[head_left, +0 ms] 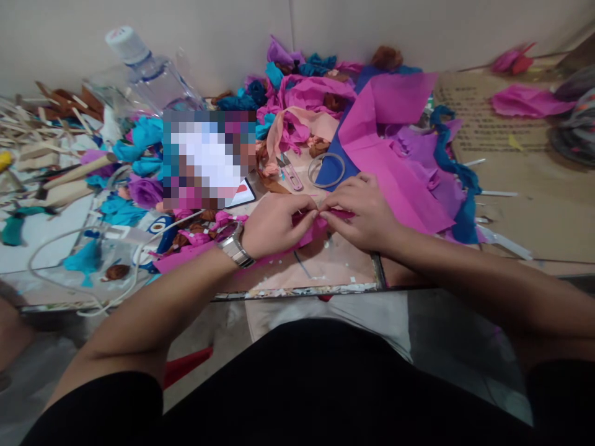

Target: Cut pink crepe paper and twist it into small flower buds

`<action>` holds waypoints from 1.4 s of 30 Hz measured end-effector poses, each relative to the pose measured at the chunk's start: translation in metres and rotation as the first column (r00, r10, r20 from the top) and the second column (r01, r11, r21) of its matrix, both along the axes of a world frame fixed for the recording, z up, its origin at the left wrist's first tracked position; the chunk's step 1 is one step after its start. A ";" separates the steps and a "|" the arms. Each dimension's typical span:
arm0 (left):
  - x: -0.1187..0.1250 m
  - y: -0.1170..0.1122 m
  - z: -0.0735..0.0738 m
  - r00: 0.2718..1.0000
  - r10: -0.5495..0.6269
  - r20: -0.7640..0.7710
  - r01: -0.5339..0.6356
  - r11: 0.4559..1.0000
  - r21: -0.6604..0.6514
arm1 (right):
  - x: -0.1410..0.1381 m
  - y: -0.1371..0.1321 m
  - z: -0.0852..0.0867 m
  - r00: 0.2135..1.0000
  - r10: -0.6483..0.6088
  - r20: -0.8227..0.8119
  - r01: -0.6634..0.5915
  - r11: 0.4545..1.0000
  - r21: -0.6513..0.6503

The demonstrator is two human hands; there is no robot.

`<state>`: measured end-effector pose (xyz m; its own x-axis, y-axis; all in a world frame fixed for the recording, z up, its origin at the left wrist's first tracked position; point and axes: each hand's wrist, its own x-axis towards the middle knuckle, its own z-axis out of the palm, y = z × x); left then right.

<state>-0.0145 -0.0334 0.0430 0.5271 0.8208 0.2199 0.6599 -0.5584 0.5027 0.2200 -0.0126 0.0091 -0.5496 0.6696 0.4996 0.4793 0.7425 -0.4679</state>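
My left hand (274,224) and right hand (365,214) pinch a magenta paper strip (312,230) between meeting fingertips. Strip's long axis runs left-right, at surface (325,272) edge; both hands equally near.

Pixelated patch (209,158) hiding whatever lies beneath, pink paper strip (310,234) largely covered by pinching fingers (302,210), cardboard print (483,111) unreadable

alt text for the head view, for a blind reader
A person's left hand and right hand pinch a piece of pink paper between them at the near edge of a cluttered table. Behind lie a large magenta sheet, small snips, a clear ring and a plastic bottle among crumpled coloured paper.
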 end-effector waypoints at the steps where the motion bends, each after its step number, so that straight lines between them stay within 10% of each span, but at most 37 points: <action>1: 0.000 -0.001 -0.001 1.000 0.003 -0.019 -0.002 0.999 0.036 | 0.000 0.000 0.000 1.000 -0.006 -0.009 0.006 1.000 -0.011; 15: -0.001 0.000 -0.017 0.996 -0.020 -0.092 0.044 0.964 0.262 | -0.003 -0.001 -0.002 0.999 -0.006 -0.035 0.001 0.991 -0.135; 42: -0.005 0.006 0.002 0.994 -0.072 0.086 0.078 0.994 -0.070 | -0.001 -0.001 0.001 1.000 -0.004 -0.005 0.003 0.999 -0.047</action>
